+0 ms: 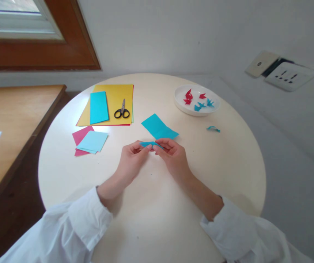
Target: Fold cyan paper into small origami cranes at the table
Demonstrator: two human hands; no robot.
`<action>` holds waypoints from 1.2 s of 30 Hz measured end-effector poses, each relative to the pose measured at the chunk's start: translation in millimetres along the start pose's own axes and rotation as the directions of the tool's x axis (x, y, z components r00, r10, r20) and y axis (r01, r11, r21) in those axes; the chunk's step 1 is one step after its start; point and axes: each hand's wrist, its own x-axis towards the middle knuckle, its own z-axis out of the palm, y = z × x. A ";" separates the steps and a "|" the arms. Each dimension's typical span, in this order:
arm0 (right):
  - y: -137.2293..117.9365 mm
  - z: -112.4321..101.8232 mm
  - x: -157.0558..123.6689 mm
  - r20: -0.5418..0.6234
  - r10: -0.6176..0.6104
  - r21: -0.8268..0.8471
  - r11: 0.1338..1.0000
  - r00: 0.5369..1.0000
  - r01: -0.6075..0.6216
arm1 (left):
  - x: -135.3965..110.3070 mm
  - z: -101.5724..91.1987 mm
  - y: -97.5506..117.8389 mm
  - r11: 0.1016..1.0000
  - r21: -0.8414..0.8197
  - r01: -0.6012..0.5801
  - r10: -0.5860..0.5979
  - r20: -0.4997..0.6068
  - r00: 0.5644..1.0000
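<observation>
Between my two hands is a small piece of folded blue paper (151,144), pinched near the middle of the round table (157,204). My left hand (133,159) is closed on its left end, thumb on the near side. My right hand (174,157) grips the right end with thumb and fingers. Parts of the folded paper are hidden behind my fingertips. Just beyond my hands lies a creased blue paper sheet (157,125), partly covered by my right fingers.
At the back right, a white dish (182,107) holds several small red and blue folded paper figures. A twisted blue scrap (213,129) lies nearer. Black-handled scissors (122,113) and a blue paper stack (99,107) rest on yellow sheets (113,95). Pink and pale-blue squares (93,141) lie left.
</observation>
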 end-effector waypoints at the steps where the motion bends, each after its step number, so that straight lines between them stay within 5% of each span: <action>1: 0.1 -0.5 0.5 -0.007 -0.007 -0.015 1.000 1.000 0.006 | -0.2 0.0 0.2 1.000 0.007 -0.013 0.013 0.010 1.000; 17: -1.9 -5.1 2.4 0.028 0.026 -0.022 0.999 0.999 -0.025 | 0.5 -6.8 -1.5 0.963 0.214 -0.163 0.146 0.090 0.985; 22: -2.7 -4.2 2.0 0.013 0.089 0.064 0.994 0.996 -0.090 | 0.6 -5.9 -2.2 0.966 0.227 -0.126 0.123 0.030 0.992; 29: -4.7 -0.6 0.5 -0.003 0.228 0.243 0.945 0.974 -0.221 | -2.2 1.6 1.9 0.993 0.111 -0.040 0.030 0.095 0.995; 36: -2.0 -0.3 -2.9 0.066 0.088 -0.081 0.993 0.994 -0.083 | 0.7 -2.1 -0.8 0.996 0.087 -0.017 0.017 0.008 1.000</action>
